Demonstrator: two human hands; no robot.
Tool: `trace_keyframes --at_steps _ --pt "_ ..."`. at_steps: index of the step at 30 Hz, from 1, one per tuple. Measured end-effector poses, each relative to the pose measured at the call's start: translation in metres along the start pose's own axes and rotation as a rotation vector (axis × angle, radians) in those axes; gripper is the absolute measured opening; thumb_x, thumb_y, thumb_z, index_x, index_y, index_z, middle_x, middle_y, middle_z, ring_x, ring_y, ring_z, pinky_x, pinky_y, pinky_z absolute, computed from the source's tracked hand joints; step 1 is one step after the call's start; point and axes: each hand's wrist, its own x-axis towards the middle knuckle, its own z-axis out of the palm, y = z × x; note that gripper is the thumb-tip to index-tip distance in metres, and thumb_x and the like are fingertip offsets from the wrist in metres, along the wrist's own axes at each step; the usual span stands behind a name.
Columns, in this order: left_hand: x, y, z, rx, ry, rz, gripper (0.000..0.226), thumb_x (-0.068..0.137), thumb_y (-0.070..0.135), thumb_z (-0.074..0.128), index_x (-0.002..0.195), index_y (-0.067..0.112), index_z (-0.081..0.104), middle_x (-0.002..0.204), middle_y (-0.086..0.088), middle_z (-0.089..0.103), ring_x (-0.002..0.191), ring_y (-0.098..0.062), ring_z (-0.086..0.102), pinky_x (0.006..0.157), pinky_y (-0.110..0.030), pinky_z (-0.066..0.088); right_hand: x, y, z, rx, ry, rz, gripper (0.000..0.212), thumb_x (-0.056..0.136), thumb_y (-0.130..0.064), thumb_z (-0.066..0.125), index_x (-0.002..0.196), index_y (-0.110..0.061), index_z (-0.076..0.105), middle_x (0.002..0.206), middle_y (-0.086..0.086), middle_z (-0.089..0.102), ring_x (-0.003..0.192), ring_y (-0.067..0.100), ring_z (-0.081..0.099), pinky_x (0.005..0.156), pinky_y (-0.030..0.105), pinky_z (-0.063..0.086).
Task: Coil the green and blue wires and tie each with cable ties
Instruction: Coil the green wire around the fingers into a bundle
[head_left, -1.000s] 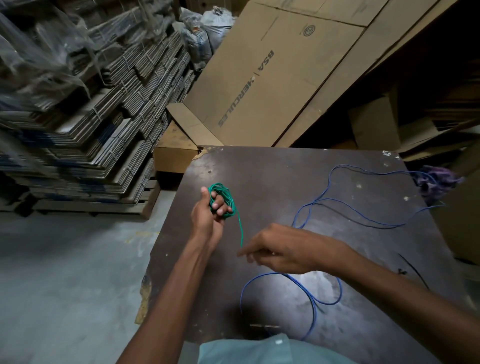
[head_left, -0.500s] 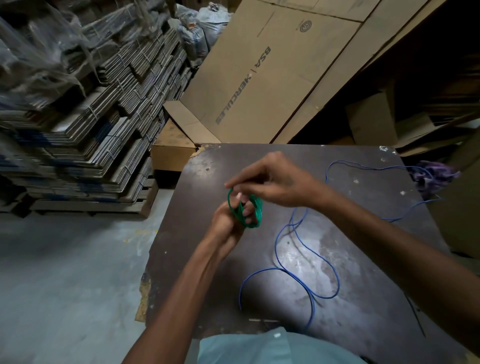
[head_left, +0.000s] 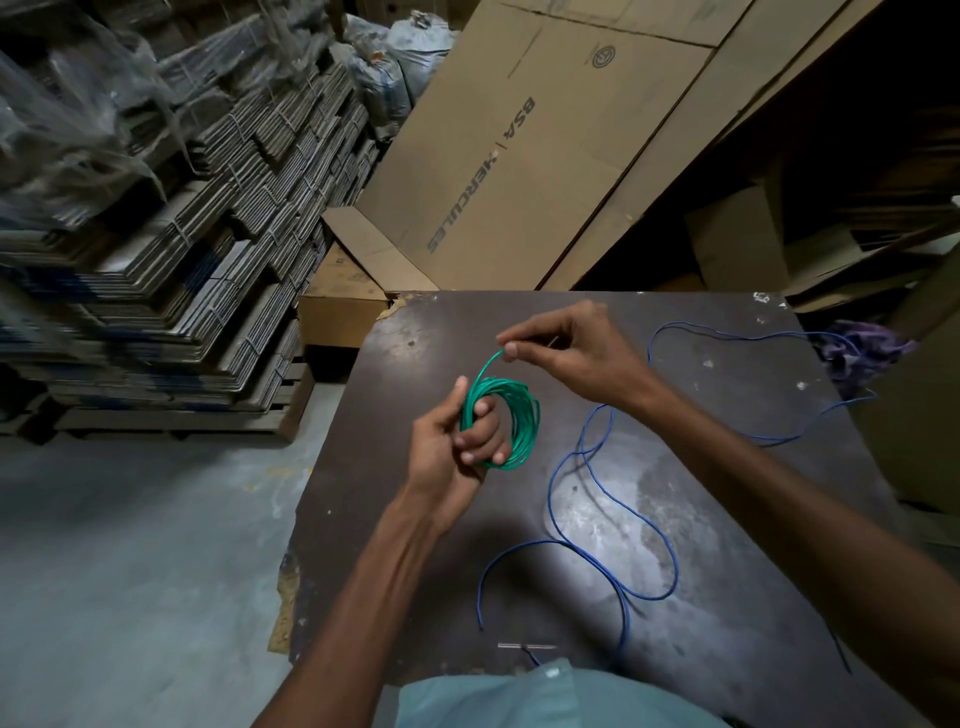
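Note:
The green wire (head_left: 522, 423) is wound into a coil of several loops around the fingers of my left hand (head_left: 449, 449), above the dark table (head_left: 395, 499). My right hand (head_left: 569, 351) pinches the free end of the green wire just above the coil, between thumb and fingertips. The blue wire (head_left: 597, 519) lies loose and uncoiled in long curves across the table, from the near edge to the far right. A thin pale strip, perhaps a cable tie (head_left: 527, 646), lies at the near edge.
A purple cloth (head_left: 862, 348) hangs at the table's far right corner. Flattened cardboard stacks (head_left: 171, 244) stand on a pallet to the left. Large cardboard sheets (head_left: 530, 156) lean behind the table. Bare concrete floor (head_left: 130, 571) lies left of the table.
My right hand came up from the table and over the coil, wrapping more green wire; it now holds only the short free end above the coil. The blue wire shifted slightly.

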Motion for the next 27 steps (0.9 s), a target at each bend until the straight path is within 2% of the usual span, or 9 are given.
trace_keyframes --at_steps 4,6,10,14,16,18,20,22,27 --pt "-0.001 0.003 0.002 0.007 0.059 0.051 0.034 0.097 0.034 0.039 0.069 0.016 0.043 0.046 0.009 0.011 0.04 -0.01 0.006 0.047 -0.025 0.022 -0.027 0.007 0.009 -0.153 0.078 -0.004 0.009 0.09 -0.023 0.077 0.095 -0.02 0.082 0.082 -0.01 0.078 0.066 0.0 0.066 0.067 0.03 0.056" --pt "-0.001 0.003 0.002 -0.008 0.088 0.062 0.035 0.097 0.034 0.039 0.067 0.017 0.042 0.042 0.01 0.014 0.038 -0.01 0.007 0.044 -0.025 0.021 -0.044 0.009 0.021 -0.158 0.075 0.015 0.014 0.092 -0.019 0.074 0.103 -0.017 0.081 0.091 -0.005 0.08 0.074 0.007 0.071 0.073 0.034 0.059" --pt "0.0 0.0 -0.003 0.045 0.125 0.047 0.038 0.099 0.033 0.037 0.066 0.017 0.04 0.039 0.011 0.02 0.031 -0.004 0.016 0.042 -0.025 0.019 -0.057 0.007 0.015 -0.062 -0.11 0.13 0.025 0.098 -0.018 0.054 0.109 -0.021 0.077 0.093 -0.003 0.078 0.085 0.016 0.072 0.08 0.044 0.058" --pt "-0.001 -0.004 -0.002 0.264 0.117 0.018 0.034 0.095 0.033 0.042 0.066 0.016 0.037 0.04 0.009 0.019 0.032 -0.006 0.016 0.044 -0.028 0.017 -0.055 -0.002 -0.001 -0.164 -0.126 0.124 0.047 0.097 -0.029 0.037 0.135 -0.018 0.062 0.125 0.004 0.07 0.114 0.015 0.064 0.1 0.036 0.05" --pt "0.0 -0.006 0.004 0.345 0.101 0.01 0.034 0.094 0.033 0.043 0.066 0.015 0.037 0.04 0.008 0.019 0.032 -0.008 0.017 0.045 -0.029 0.016 -0.053 -0.01 0.005 -0.099 -0.093 0.039 0.045 0.103 -0.033 0.036 0.14 -0.019 0.057 0.13 0.002 0.066 0.12 0.012 0.06 0.101 0.029 0.047" --pt "0.001 -0.005 0.008 0.384 0.078 0.019 0.033 0.093 0.034 0.044 0.066 0.015 0.038 0.04 0.008 0.02 0.033 -0.008 0.016 0.048 -0.031 0.014 -0.052 -0.013 0.022 -0.059 -0.051 0.017 0.044 0.108 -0.039 0.033 0.13 -0.018 0.064 0.119 0.003 0.071 0.11 0.014 0.065 0.095 0.032 0.05" --pt "0.003 -0.004 0.009 0.377 0.057 0.024 0.033 0.093 0.034 0.044 0.065 0.016 0.038 0.04 0.008 0.021 0.034 -0.009 0.017 0.048 -0.032 0.015 -0.056 -0.009 0.043 -0.045 0.062 0.076 0.054 0.108 -0.047 0.026 0.104 -0.014 0.069 0.092 0.005 0.073 0.086 0.019 0.067 0.079 0.041 0.052" --pt "0.005 -0.006 0.008 0.333 0.051 0.018 0.036 0.095 0.034 0.044 0.064 0.016 0.038 0.04 0.008 0.022 0.034 -0.008 0.017 0.047 -0.032 0.016 -0.062 -0.004 0.059 -0.018 0.211 0.139 0.062 0.106 -0.052 0.022 0.085 -0.009 0.062 0.07 0.007 0.065 0.067 0.024 0.062 0.065 0.046 0.047" --pt "0.006 -0.028 0.008 0.075 0.113 0.01 0.037 0.098 0.036 0.038 0.066 0.017 0.039 0.039 0.009 0.02 0.03 -0.005 0.017 0.041 -0.024 0.022 -0.065 -0.004 0.076 -0.008 0.372 0.271 0.058 0.106 -0.05 0.025 0.061 -0.018 0.042 0.052 0.0 0.047 0.053 0.017 0.047 0.057 0.039 0.036"
